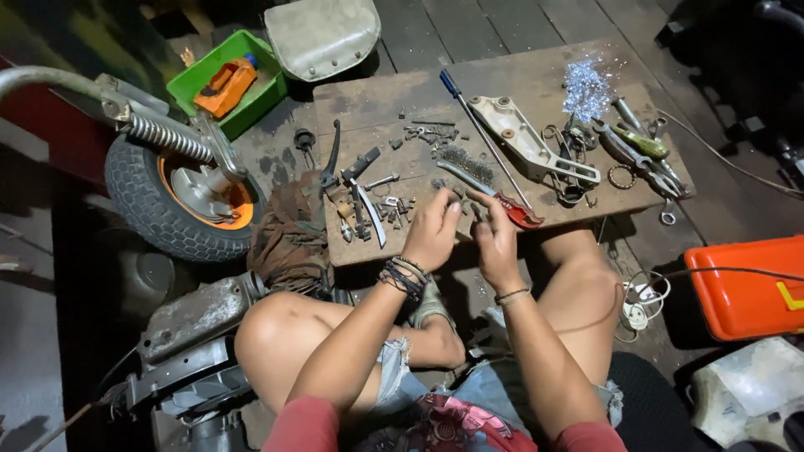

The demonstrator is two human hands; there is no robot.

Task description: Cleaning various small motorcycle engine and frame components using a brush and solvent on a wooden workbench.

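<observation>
Both hands meet at the near edge of the low wooden counter [536,71]: the left hand [433,233] and right hand [494,238] pinch a small metal part [471,206] between fingertips. Loose bolts [394,209], a wire brush [466,163] and a bracket [529,138] lie spread out, unassembled; the scooter wheel [172,197] stands off to the left.

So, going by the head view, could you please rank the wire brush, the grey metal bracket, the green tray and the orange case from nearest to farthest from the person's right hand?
From the right hand:
1. Wire brush, just above the fingertips on the board.
2. Grey metal bracket, farther up and slightly right.
3. Orange case, on the floor to the far right.
4. Green tray, top left beside the wheel.
</observation>
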